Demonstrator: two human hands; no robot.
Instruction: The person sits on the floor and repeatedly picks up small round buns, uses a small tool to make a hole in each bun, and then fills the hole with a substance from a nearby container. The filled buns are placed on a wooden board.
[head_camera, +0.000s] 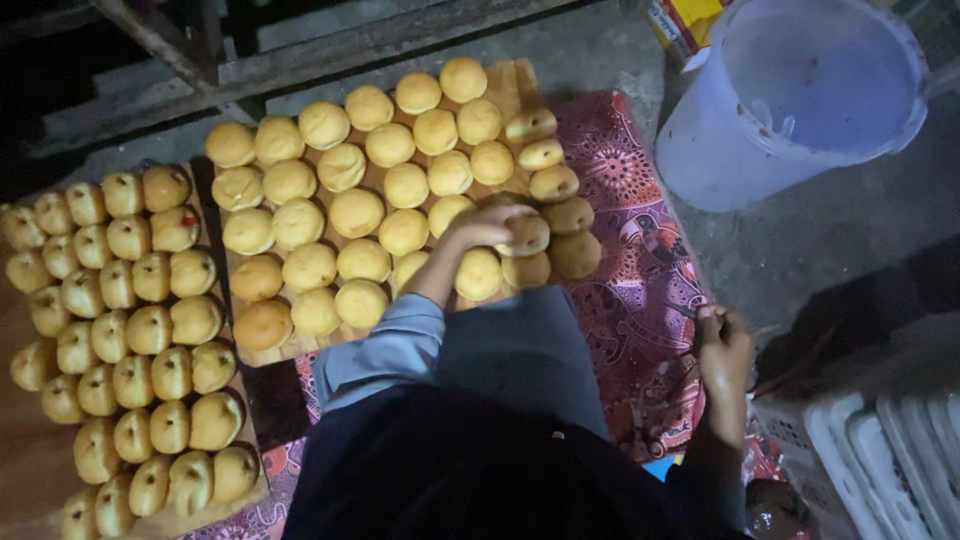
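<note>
**A:** Where is the left hand (490, 222) right now?

**B:** Out over the wooden board (505, 80) in the middle, fingers curled down on one bun (527, 234) near the board's right edge. That grip is clamped on the bun's top; the bun sits among its neighbours in the slit rows, touching the ones beside it.

**A:** And the right hand (722, 352)?

**B:** Off to the side, low over the patterned cloth (640, 250), well apart from the board. Its fingers are together around something thin and dark, perhaps a small blade or stick; the light is too poor to say which.

**A:** What about the rest of the buns?

**B:** The round, golden ones fill the board in close rows. The few along the right side look cut open or pinched, like those on the second board (30, 470) to the left, where every piece shows a slit.

**A:** So how would you handle this one well?

**B:** My judgement: hold it lightly from above, as the hand does now, so the soft crust does not dent, and lift it clear of its neighbours before turning it. They are packed tight, so a sideways pull could drag the next one along.

**A:** Anything else nearby?

**B:** A pale plastic bucket (800, 110) stands on the concrete floor past the cloth, and a white slatted crate (880, 450) lies by the right hand.
</note>
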